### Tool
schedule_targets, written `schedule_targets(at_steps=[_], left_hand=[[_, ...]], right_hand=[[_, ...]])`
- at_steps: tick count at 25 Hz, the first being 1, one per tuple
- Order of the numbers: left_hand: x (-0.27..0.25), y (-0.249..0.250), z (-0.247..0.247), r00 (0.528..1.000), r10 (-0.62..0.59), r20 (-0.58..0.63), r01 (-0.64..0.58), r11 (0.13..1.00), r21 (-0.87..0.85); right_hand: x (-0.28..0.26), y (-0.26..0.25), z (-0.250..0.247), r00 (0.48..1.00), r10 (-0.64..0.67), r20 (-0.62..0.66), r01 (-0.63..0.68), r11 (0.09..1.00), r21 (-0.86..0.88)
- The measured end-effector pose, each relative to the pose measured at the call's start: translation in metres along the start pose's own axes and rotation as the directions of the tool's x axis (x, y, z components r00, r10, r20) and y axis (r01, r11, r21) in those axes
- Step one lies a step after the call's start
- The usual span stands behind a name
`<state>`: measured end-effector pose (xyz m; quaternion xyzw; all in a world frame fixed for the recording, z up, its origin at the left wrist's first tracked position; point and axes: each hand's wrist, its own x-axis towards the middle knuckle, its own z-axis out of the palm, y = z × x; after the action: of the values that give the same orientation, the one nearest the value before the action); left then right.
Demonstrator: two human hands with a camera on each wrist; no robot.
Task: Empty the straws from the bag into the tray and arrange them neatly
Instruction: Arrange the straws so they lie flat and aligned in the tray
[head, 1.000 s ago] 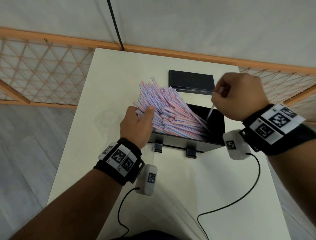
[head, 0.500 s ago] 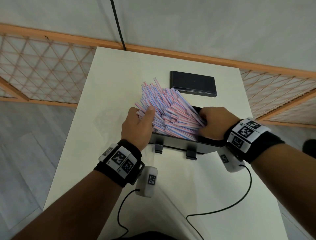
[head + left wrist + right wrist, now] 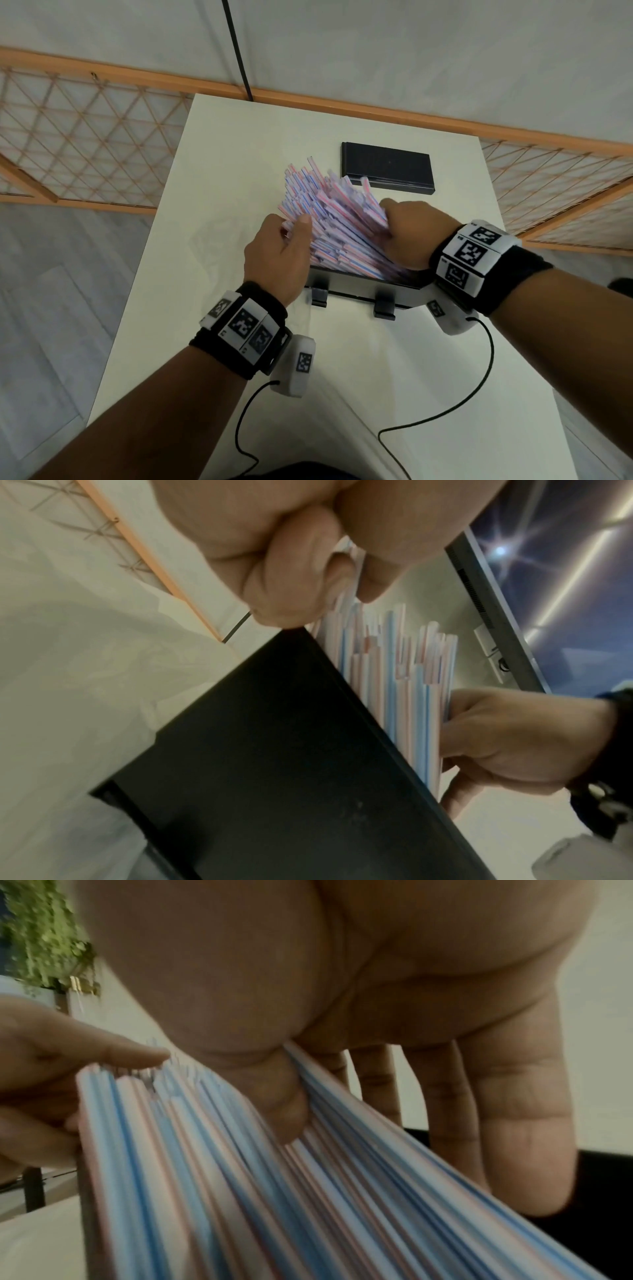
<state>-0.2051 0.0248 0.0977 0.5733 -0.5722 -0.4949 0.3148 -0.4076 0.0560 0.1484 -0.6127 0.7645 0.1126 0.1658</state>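
A thick pile of pink, blue and white striped straws (image 3: 335, 219) leans out of the black tray (image 3: 352, 292) towards the far left, its ends fanned and uneven. My left hand (image 3: 291, 228) holds the pile's left side, thumb on top. In the left wrist view the left hand (image 3: 339, 572) has its fingers curled round a few straw ends above the tray wall (image 3: 274, 750). My right hand (image 3: 388, 219) grips the right side of the pile. In the right wrist view its thumb (image 3: 284, 1104) presses into the straws (image 3: 222, 1177), with the fingers behind them.
A flat black lid (image 3: 387, 168) lies on the white table (image 3: 376, 394) just beyond the straws. A faint clear plastic bag (image 3: 212, 240) lies flat left of the tray. Wrist cables trail over the near table. Wooden lattice rails flank the table.
My right hand, which held one straw above the tray, dropped to the pile's right side and then slid farther up along it. The left hand stayed on the left side.
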Motion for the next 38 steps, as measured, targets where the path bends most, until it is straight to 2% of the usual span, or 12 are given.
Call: schedule_targets(at_steps=[3,8,12,14,16,20,23,27,30,32,35,38], left_hand=[[-0.002,0.003,-0.003,0.999,0.039,-0.024,-0.037,0.996,0.083],[0.005,-0.001,-0.008,0.999,0.025,-0.026,-0.024,0.998,0.056],[0.009,-0.001,-0.007,0.999,0.017,-0.029,-0.015,0.998,0.057],[0.008,0.001,-0.006,0.999,0.028,-0.025,-0.026,0.996,0.081],[0.007,0.001,-0.008,1.000,0.012,-0.020,-0.011,0.997,0.078],[0.008,-0.001,-0.011,1.000,-0.006,0.007,0.006,0.997,0.078],[0.008,0.001,-0.011,1.000,0.011,-0.003,-0.011,0.995,0.099],[0.008,0.001,-0.011,1.000,-0.001,0.008,0.001,0.995,0.099],[0.011,0.001,-0.011,1.000,-0.002,0.005,0.001,0.991,0.136],[0.010,0.004,-0.010,1.000,0.010,-0.014,-0.008,0.985,0.171],[0.010,0.005,-0.006,0.999,0.005,-0.042,-0.005,1.000,-0.001],[0.010,0.009,0.002,0.999,-0.030,-0.041,0.024,0.990,-0.141]], right_hand=[[-0.001,-0.004,-0.006,1.000,-0.016,-0.019,0.015,0.998,-0.055],[-0.030,0.012,-0.008,0.982,0.090,-0.167,-0.085,0.996,0.037],[-0.051,0.005,0.015,0.993,-0.102,0.056,0.085,0.962,0.258],[-0.050,-0.003,0.030,0.987,-0.156,-0.032,0.159,0.937,0.311],[-0.044,-0.005,0.036,0.981,-0.145,-0.126,0.182,0.911,0.370],[-0.035,-0.008,0.040,0.988,-0.147,-0.053,0.156,0.955,0.251],[-0.033,-0.017,0.042,0.967,-0.224,-0.123,0.252,0.913,0.321],[-0.030,-0.024,0.041,0.988,-0.153,-0.037,0.158,0.957,0.243],[-0.028,-0.029,0.039,0.985,-0.170,-0.021,0.170,0.950,0.262],[-0.026,-0.030,0.039,0.990,-0.137,0.027,0.129,0.970,0.204],[-0.020,-0.030,0.040,0.984,-0.046,0.171,0.021,0.989,0.145],[-0.016,-0.030,0.036,0.975,-0.102,0.199,0.038,0.953,0.302]])
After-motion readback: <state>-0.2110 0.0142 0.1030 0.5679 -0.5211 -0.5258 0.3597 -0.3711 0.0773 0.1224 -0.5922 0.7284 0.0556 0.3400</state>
